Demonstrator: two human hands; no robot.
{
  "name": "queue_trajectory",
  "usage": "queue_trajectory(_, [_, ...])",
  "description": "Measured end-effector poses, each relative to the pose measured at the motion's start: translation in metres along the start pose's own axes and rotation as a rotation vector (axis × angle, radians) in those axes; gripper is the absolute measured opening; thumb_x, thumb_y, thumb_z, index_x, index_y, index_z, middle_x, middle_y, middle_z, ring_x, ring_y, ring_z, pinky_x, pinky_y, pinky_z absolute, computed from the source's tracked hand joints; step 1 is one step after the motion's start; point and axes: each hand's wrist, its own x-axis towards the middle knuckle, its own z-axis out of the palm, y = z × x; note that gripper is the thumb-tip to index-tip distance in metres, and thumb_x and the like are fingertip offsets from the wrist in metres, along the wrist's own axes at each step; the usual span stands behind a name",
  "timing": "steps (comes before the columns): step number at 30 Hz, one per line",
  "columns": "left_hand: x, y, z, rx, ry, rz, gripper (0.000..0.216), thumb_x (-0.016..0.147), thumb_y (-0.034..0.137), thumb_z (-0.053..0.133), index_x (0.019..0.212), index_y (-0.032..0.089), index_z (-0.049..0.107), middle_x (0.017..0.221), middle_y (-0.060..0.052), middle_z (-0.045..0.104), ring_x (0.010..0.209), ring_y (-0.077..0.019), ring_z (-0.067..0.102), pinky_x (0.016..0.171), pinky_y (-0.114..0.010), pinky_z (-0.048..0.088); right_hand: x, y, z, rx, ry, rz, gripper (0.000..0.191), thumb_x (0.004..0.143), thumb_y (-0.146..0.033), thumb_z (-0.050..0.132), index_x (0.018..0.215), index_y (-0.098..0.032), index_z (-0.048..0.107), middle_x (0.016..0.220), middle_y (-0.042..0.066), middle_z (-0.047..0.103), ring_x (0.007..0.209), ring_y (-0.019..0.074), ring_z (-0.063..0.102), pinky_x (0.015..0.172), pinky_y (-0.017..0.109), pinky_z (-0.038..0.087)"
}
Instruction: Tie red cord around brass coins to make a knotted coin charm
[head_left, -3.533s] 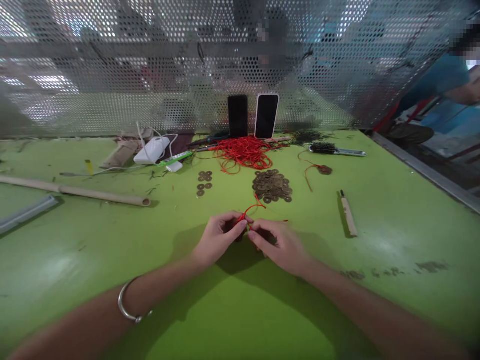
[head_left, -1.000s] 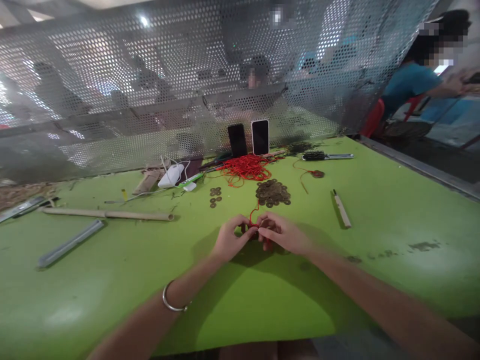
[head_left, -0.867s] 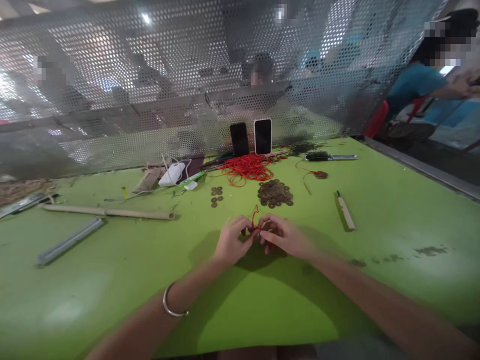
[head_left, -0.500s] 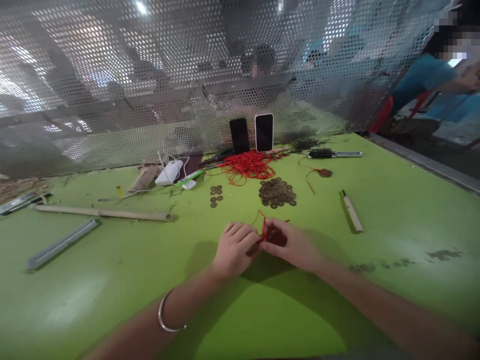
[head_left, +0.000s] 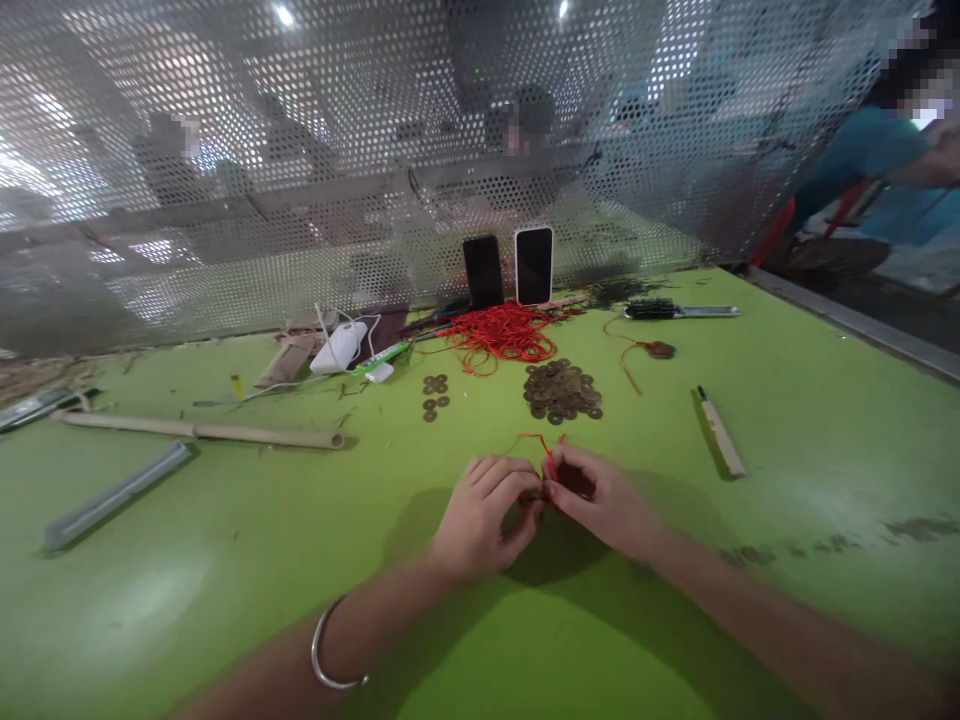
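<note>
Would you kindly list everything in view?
Table: one, green, foreground
Screen: one, grey mesh, behind table
Phones: two, black and white, before screen
Cord heap: one, red, before phones
Coin pile: one, brown, centre
Loose coins: about seven, brown, left of pile
Brush: one, black and silver, far right
Corded piece: one, brown, near brush
Handled tool: one, pale, right
Bamboo stick: one, beige, left
Bar: one, grey, near left
Box: one, white, left of cord heap
Strip: one, green, beside box
Co-worker: one, blue sleeve, upper right
Other people: several, blurred, behind screen
Held cord: one, red, between hands
Bracelet: one, silver, left arm
Left hand: one, bare, centre
Right hand: one, pinching held cord
</note>
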Motion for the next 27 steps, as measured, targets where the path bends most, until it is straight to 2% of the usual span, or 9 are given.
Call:
queue_trajectory(5, [0.0003,0.0000,-0.0004,-0.152,-0.120,-0.144,0.020,0.084,0.016,0.048,0.103,0.018,0.048,0.095,-0.007,0.061,0.090,-0.0191,0.055,0.081,-0.034,0.042,-0.0010,-0.0017,-0.0005,0.043,-0.038,0.010,0.010,0.080,-0.020,0.051,0.071,-0.019,0.046,0.062,-0.004,0.047,0.054,0.0102,0.047,0.052,0.023,0.038])
queue_trajectory(9, [0.0037,-0.0007,-0.0030,-0.295,-0.197,-0.308,0.010,0.085,0.025,0.053,0.090,0.018,0.053,0.084,-0.004,0.062,0.080,-0.0170,0.055,0.077,-0.032,0.043,-0.0021,-0.0041,-0.0002,0.044,-0.036,0.002,0.008,0.080,-0.020,0.052,0.072,-0.019,0.049,0.064,-0.003,0.049,0.055,0.0102,0.050,0.054,0.023,0.040])
queue_trajectory(11, [0.0056,-0.0021,-0.0042,-0.390,-0.241,-0.368,0.013,0.086,0.029,0.052,0.083,0.017,0.057,0.080,-0.003,0.062,0.077,-0.0161,0.055,0.076,-0.030,0.043,-0.0029,-0.0059,-0.0002,0.064,-0.040,0.003,0.007,0.080,-0.020,0.052,0.073,-0.019,0.049,0.065,-0.003,0.050,0.055,0.0102,0.051,0.053,0.023,0.041])
queue_trajectory(15, [0.0072,-0.0047,-0.0054,-0.578,-0.275,-0.383,0.021,0.086,0.035,0.054,0.080,0.015,0.059,0.082,-0.004,0.061,0.080,-0.0161,0.055,0.076,-0.028,0.043,-0.0046,-0.0092,0.0002,0.063,-0.056,-0.007,0.007,0.079,-0.018,0.054,0.073,-0.019,0.050,0.063,-0.003,0.050,0.055,0.0099,0.050,0.053,0.022,0.041])
queue_trajectory(18, [0.0064,-0.0049,-0.0046,-0.660,-0.281,-0.413,0.022,0.085,0.035,0.054,0.078,0.015,0.059,0.078,-0.003,0.060,0.076,-0.0146,0.054,0.071,-0.026,0.042,-0.0048,-0.0103,0.0010,0.063,-0.062,0.000,0.007,0.080,-0.019,0.055,0.074,-0.019,0.051,0.063,-0.003,0.051,0.055,0.0098,0.050,0.052,0.022,0.040])
queue_trajectory(21, [0.0049,-0.0045,-0.0026,-0.780,-0.318,-0.501,0.026,0.085,0.038,0.053,0.079,0.014,0.058,0.068,-0.001,0.057,0.064,-0.0117,0.052,0.061,-0.023,0.041,-0.0045,-0.0097,0.0015,0.100,-0.057,0.004,0.007,0.082,-0.022,0.055,0.076,-0.019,0.052,0.065,-0.003,0.052,0.057,0.0099,0.051,0.053,0.021,0.041])
queue_trajectory(24, [0.0040,-0.0050,-0.0015,-0.900,-0.327,-0.580,0.028,0.083,0.041,0.056,0.080,0.013,0.059,0.060,0.003,0.049,0.052,-0.0077,0.046,0.049,-0.019,0.036,-0.0045,-0.0078,0.0013,0.104,-0.038,0.012,0.009,0.084,-0.024,0.053,0.077,-0.019,0.052,0.067,-0.002,0.052,0.059,0.0105,0.051,0.054,0.022,0.042])
queue_trajectory(27, [0.0043,-0.0062,-0.0027,-0.949,-0.320,-0.614,0.029,0.082,0.041,0.059,0.080,0.013,0.061,0.056,0.004,0.047,0.046,-0.0055,0.042,0.044,-0.018,0.032,-0.0049,-0.0061,0.0003,0.100,-0.029,0.026,0.009,0.084,-0.026,0.053,0.079,-0.019,0.051,0.068,-0.001,0.053,0.060,0.0113,0.052,0.054,0.023,0.043])
